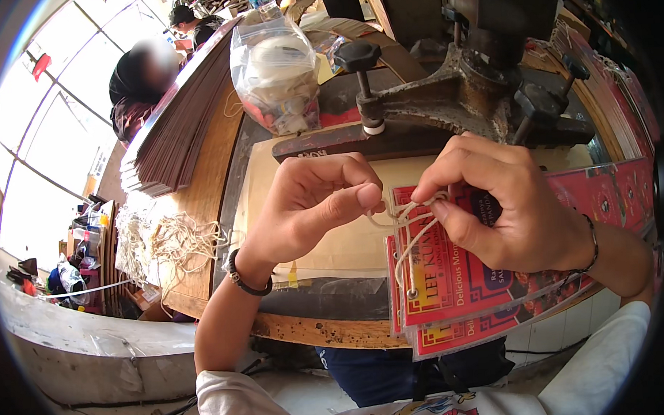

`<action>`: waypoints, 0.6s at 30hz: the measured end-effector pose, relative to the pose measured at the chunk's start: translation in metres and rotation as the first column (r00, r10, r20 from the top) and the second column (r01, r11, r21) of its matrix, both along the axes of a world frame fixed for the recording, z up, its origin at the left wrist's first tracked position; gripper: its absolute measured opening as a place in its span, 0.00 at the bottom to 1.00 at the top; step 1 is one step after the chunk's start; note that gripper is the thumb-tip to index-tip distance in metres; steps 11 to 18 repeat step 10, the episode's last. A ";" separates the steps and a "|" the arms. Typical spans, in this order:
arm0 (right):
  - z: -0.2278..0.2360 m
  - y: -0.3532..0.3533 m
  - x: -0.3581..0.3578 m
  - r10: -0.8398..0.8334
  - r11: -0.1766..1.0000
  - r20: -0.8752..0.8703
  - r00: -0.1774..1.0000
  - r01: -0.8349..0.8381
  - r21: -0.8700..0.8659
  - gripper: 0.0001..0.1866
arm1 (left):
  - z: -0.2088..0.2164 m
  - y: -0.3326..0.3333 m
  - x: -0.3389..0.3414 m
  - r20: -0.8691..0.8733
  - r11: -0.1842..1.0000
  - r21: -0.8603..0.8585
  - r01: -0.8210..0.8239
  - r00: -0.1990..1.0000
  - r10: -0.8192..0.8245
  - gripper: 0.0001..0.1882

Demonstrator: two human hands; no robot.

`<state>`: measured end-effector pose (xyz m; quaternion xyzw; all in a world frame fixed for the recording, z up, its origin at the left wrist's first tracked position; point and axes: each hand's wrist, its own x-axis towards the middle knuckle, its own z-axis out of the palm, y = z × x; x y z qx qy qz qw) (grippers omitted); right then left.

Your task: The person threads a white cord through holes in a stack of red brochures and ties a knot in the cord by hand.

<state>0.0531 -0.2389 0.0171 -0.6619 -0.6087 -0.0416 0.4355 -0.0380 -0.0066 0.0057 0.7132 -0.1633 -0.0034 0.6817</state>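
Note:
A pale cord (400,266) runs through a metal eyelet at the corner of a red laminated menu (451,265). My left hand (310,208) is closed in a pinch on one part of the cord, to the left of the menu. Above the menu, my right hand (493,205) pinches the cord between thumb and forefinger, where it loops and crosses itself. More red laminated sheets lie beneath and beside this menu, overlapping the table's front edge. My right hand hides part of the menu's face.
Loose pale cords (183,242) lie in a heap at the left. Behind them stands a tall stack of brown-edged sheets (180,143). A clear plastic bag (275,81) and a heavy black metal press (481,92) occupy the back. Other people sit at the far left.

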 end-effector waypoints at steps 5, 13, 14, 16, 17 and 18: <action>-0.001 0.000 -0.001 -0.002 1.000 -0.032 0.999 0.002 0.003 0.05 | -0.005 0.005 0.001 -0.001 1.000 0.028 0.005 1.000 -0.005 0.12; 0.000 0.000 0.000 0.003 1.000 -0.035 0.999 -0.003 -0.009 0.05 | -0.008 0.006 0.007 0.251 0.984 0.178 0.028 0.965 -0.072 0.12; 0.000 0.000 0.000 0.003 1.000 -0.035 0.999 -0.003 -0.009 0.05 | -0.008 0.006 0.007 0.251 0.984 0.178 0.028 0.965 -0.072 0.12; 0.000 0.000 0.000 0.003 1.000 -0.035 0.999 -0.003 -0.009 0.05 | -0.008 0.006 0.007 0.251 0.984 0.178 0.028 0.965 -0.072 0.12; 0.000 0.000 0.000 0.003 1.000 -0.035 0.999 -0.003 -0.009 0.05 | -0.008 0.006 0.007 0.251 0.984 0.178 0.028 0.965 -0.072 0.12; 0.000 0.000 0.000 0.003 1.000 -0.035 0.999 -0.003 -0.009 0.05 | -0.008 0.006 0.007 0.251 0.984 0.178 0.028 0.965 -0.072 0.12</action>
